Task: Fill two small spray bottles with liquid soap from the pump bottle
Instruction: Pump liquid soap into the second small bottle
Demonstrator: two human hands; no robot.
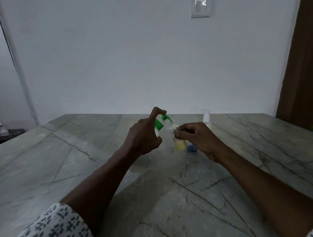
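My left hand (144, 136) grips the pump bottle (159, 125), white with a green pump head, lifted above the table; my index finger rests on top of the pump. Its green nozzle points down at the open neck of a small clear bottle (179, 141) holding yellowish liquid in its lower part. My right hand (199, 139) holds that small bottle just above the table, touching the nozzle tip. A second small spray bottle (207, 119) with its white sprayer on stands behind my right hand.
The grey veined stone table (81, 169) runs to a white wall. A small blue object (191, 149) lies on the table under my right hand. A dark stand with a white bottle (2, 129) sits far left. A brown door (304, 71) is at right.
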